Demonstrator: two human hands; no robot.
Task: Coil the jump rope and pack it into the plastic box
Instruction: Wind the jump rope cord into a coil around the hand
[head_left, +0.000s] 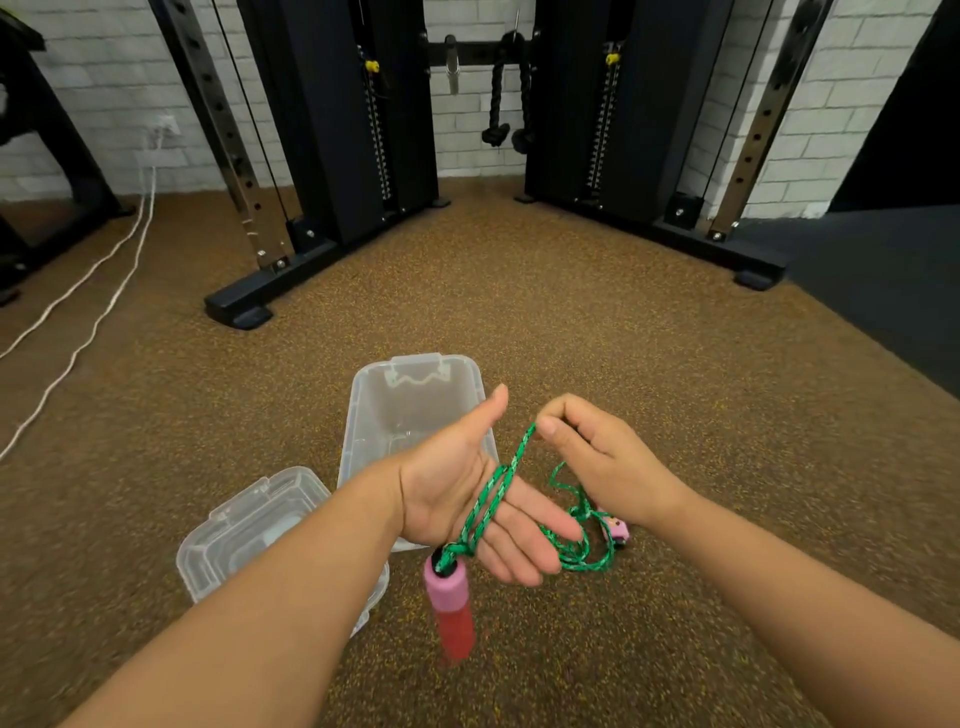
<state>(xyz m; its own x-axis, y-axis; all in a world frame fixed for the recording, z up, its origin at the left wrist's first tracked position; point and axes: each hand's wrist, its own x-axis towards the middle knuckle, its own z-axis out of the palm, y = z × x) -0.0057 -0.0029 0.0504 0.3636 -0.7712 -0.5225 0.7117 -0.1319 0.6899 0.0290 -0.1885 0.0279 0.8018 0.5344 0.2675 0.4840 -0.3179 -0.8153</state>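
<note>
My left hand is held flat, palm up, fingers straight, with the green jump rope wound in loops across the palm. One handle, pink foam above red, hangs below that hand. My right hand pinches the rope between thumb and fingers and holds it taut above the left palm. The remaining rope trails down to the floor, where the second pink handle lies under my right wrist. The clear plastic box stands open and empty on the floor just beyond my left hand.
The box's clear lid lies on the brown speckled floor, left of my left forearm. A black cable machine stands ahead against the white brick wall. White cords run across the floor at left. A dark mat lies at right.
</note>
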